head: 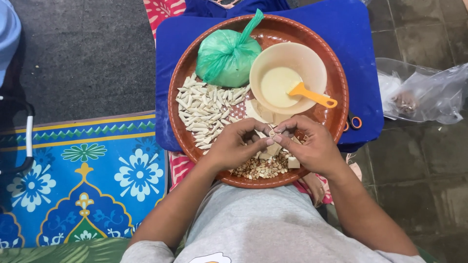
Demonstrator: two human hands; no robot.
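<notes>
Pinching one small wrapper [271,135], left hand [234,146] and right hand [312,146] meet fingertips.

Scissors [355,122] mostly beneath tray [336,73]

Tray [181,117] crowded — green bag [226,56], bowl [287,78], rolled pieces [204,109] block the far half; open floor [419,160] at right.

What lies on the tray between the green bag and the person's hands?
In the head view, a pile of small folded pastry pieces lies between the green bag and the left hand, on the brown tray.
</notes>
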